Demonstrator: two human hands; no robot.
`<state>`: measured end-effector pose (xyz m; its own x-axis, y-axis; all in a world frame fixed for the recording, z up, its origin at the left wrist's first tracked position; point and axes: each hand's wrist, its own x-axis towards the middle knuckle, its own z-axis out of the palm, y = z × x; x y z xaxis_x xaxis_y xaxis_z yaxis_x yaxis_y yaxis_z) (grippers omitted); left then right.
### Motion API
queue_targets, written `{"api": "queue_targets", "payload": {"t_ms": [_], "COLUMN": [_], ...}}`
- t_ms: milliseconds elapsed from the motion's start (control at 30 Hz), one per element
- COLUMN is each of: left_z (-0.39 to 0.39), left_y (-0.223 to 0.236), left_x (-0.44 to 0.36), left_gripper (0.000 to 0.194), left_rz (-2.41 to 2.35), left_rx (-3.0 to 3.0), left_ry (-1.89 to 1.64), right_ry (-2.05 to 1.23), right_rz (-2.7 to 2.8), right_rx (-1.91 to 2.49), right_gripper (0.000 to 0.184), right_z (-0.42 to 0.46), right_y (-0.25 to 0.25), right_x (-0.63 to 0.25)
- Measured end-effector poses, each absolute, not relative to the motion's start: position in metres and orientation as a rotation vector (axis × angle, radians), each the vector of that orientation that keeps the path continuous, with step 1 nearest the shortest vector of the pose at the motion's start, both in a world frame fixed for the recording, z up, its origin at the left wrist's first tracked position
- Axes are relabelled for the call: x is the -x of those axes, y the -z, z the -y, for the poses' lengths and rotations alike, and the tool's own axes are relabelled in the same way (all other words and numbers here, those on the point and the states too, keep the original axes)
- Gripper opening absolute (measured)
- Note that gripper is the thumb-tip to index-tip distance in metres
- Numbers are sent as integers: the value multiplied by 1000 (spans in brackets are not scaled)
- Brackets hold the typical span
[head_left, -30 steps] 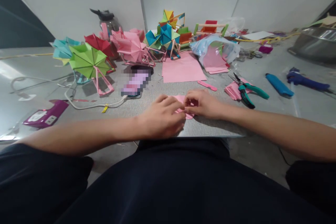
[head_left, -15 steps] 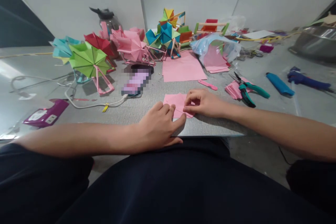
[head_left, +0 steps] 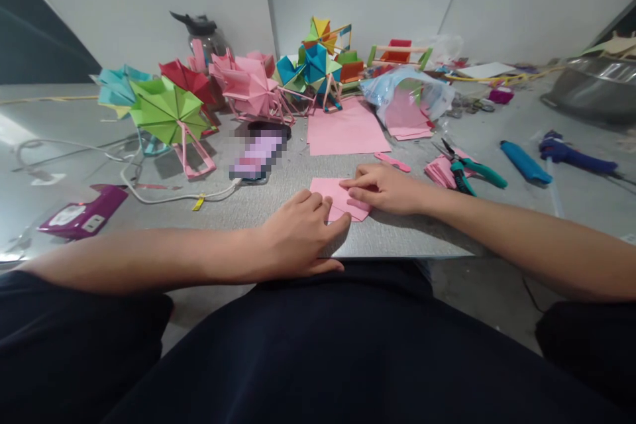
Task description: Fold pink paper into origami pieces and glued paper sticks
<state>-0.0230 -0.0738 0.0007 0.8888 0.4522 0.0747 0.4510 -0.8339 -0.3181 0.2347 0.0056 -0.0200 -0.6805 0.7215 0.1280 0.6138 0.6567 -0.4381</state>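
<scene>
A small folded pink paper (head_left: 334, 193) lies flat on the grey board (head_left: 397, 238) in front of me. My left hand (head_left: 298, 235) rests palm down at the paper's near left corner, fingers curled loosely, fingertips touching its edge. From the right, my right hand (head_left: 385, 187) lies on the paper with the index finger stretched along its far edge and the other fingers pressing its right side flat. Neither hand grips it.
Several paper pinwheels, green (head_left: 166, 112), red, pink (head_left: 248, 86) and blue (head_left: 311, 66), stand at the back. A large pink sheet (head_left: 345, 129), a plastic bag (head_left: 407, 96), pliers (head_left: 470, 169), a blue tube (head_left: 527, 160), a phone (head_left: 258, 152), cables (head_left: 149, 192) and a purple pack (head_left: 82, 215) lie around.
My left hand has pulled back toward me, uncovering the pink paper. My right hand has shifted from a pinch to pressing flat with the index finger stretched out.
</scene>
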Motion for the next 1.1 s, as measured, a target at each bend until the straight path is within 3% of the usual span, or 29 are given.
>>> {"api": "queue_targets", "payload": {"t_ms": [233, 333, 400, 600, 700, 800, 900, 967, 1100], "left_z": [72, 75, 78, 75, 61, 45, 38, 39, 41], "left_y": [2, 5, 5, 1, 0, 2, 7, 12, 19], "left_x": [23, 23, 23, 28, 31, 26, 16, 10, 6], "left_gripper": [74, 47, 29, 21, 15, 9, 22, 29, 41], "left_rz": [681, 557, 425, 173, 481, 1140, 1657, 1877, 2103], "left_rx": [2737, 2733, 2756, 3022, 3105, 2966, 2815, 2868, 3096], "left_ry": [108, 226, 321, 553, 964, 1648, 2232, 2401, 2354], "right_ry": [-655, -828, -929, -989, -1170, -1421, -1481, -1471, -1510], "right_rz": [2449, 2475, 2500, 2413, 2182, 1932, 1883, 1836, 1730], "right_rx": [1118, 891, 777, 669, 594, 517, 655, 798, 968], "right_gripper": [71, 80, 78, 69, 78, 83, 80, 75, 70], "right_z": [-17, -14, -11, -5, -4, -1, 5, 10, 18], "right_y": [14, 10, 6, -8, -14, -16, -8, 0, 7], "right_x": [-246, -256, -260, -262, -265, -264, -252, -240, -224]}}
